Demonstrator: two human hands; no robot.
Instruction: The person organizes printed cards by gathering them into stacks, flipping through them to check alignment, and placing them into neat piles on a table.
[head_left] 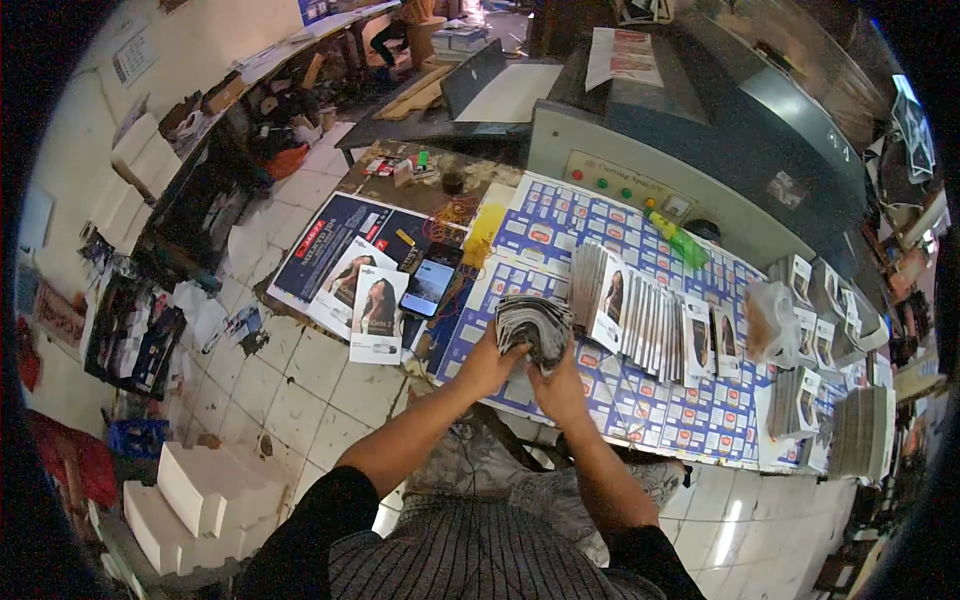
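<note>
Between my two hands is a thick stack of printed leaflets (533,322), bent into a curve above the near edge of the table. My left hand (488,365) grips its left side, and my right hand (556,385) clasps its lower right side. The thumbs lie on the near face, while most other fingers are hidden behind the paper. Just right of the stack, a long row of similar leaflets (645,322) leans along the table. To the left lie a lit phone (430,287) and white printed cards (377,318) showing a long-haired figure.
Blue-and-white printed sheets (550,205) cover the table. Behind stands a large machine with coloured buttons (603,183); a green-yellow bottle (682,242) lies before it. A plastic bag (772,322) and more leaflet stacks (795,402) sit right. White blocks (215,490) stand lower left.
</note>
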